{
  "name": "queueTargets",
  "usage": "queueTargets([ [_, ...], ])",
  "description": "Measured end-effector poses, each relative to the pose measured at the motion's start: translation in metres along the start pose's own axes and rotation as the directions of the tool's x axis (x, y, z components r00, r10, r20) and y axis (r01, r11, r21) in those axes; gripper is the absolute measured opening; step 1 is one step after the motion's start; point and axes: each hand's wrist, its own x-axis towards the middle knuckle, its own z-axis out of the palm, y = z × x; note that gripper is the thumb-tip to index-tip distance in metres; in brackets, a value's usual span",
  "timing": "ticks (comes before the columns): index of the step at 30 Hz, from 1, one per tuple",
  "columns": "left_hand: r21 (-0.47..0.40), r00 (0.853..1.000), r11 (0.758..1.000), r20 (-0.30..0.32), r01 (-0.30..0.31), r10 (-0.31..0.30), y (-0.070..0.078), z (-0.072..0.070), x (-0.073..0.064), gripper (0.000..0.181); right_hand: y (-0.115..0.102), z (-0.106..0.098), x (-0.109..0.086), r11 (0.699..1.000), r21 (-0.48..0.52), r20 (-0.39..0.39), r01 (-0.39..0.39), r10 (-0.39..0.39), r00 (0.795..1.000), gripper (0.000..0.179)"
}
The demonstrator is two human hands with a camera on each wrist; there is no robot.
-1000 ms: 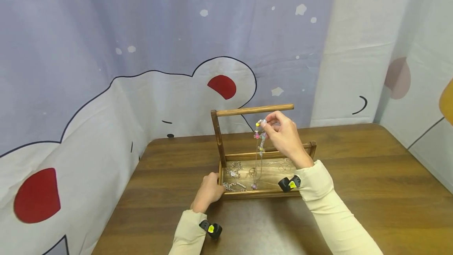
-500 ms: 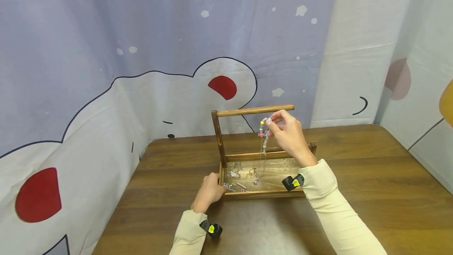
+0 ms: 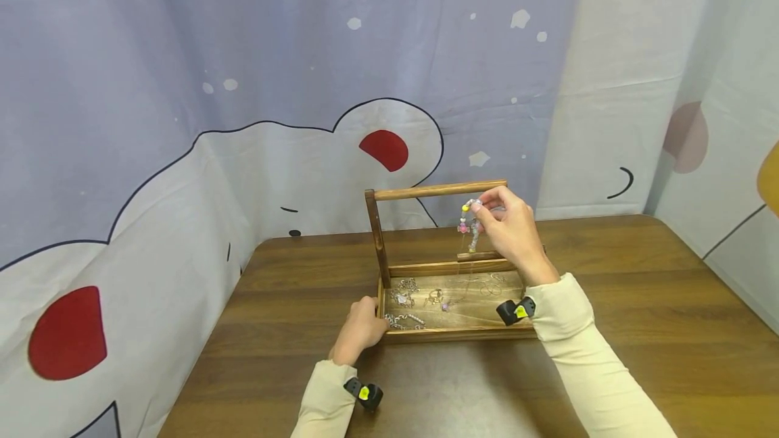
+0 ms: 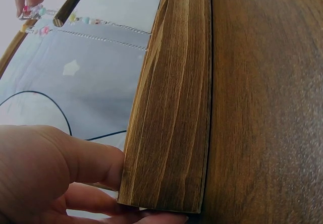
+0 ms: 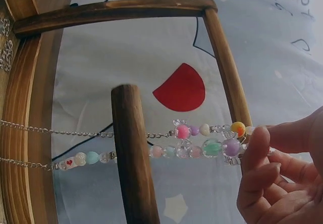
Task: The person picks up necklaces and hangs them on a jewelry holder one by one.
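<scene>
My right hand [image 3: 514, 228] pinches the top of a beaded necklace [image 5: 182, 131] between thumb and fingers. Pastel, pink and yellow beads hang from it, running into a silver chain. In the head view, the chain drops toward a small purple pendant [image 3: 445, 307] over the tray. A wooden jewelry stand [image 3: 450, 335] has a tray base, a high bar [image 3: 438, 190] and a lower bar [image 3: 481, 256]. The lower bar's end crosses in front of the beads in the right wrist view. My left hand [image 4: 55, 163] grips the tray's front left corner, thumb against the wood.
Silver chains [image 3: 402, 293], gold-coloured jewelry [image 3: 434, 297], a bracelet [image 3: 404, 321] and thin hoops [image 3: 489, 288] lie in the tray. The stand sits on a brown wooden table [image 3: 292, 289]. A printed curtain [image 3: 274, 86] hangs close behind the table.
My right hand has moved to the right with the necklace, from beside the high bar to above the lower bar. The pendant has shifted slightly right. My left hand has stayed on the tray.
</scene>
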Motion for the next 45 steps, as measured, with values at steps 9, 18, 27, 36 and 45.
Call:
queueTargets([
  [9, 0.003, 1.0, 1.0, 0.005, 0.009, -0.009, 0.001, -0.001, -0.001, 0.026, 0.004, -0.017, 0.005, 0.999, -0.035, -0.022, -0.027, 0.026, 0.999, 0.022],
  [18, 0.012, 1.0, 1.0, 0.001, 0.008, -0.008, 0.001, -0.001, 0.0, 0.021, 0.006, -0.036, 0.011, 0.997, -0.077, -0.047, -0.031, 0.027, 0.999, 0.025],
  [27, 0.028, 1.0, 0.999, -0.004, -0.02, 0.02, -0.001, 0.001, 0.0, 0.021, 0.01, -0.043, 0.015, 0.991, -0.106, -0.099, -0.077, 0.066, 0.993, 0.024],
  [36, 0.031, 1.0, 0.999, -0.008, -0.026, 0.026, 0.0, 0.0, 0.0, 0.021, 0.013, -0.048, 0.02, 0.986, -0.14, -0.157, -0.095, 0.072, 0.985, 0.024],
  [45, 0.038, 1.0, 0.999, -0.012, -0.014, 0.015, 0.001, -0.001, 0.001, 0.019, 0.011, -0.048, 0.027, 0.97, -0.226, -0.215, -0.087, 0.038, 0.976, 0.024],
])
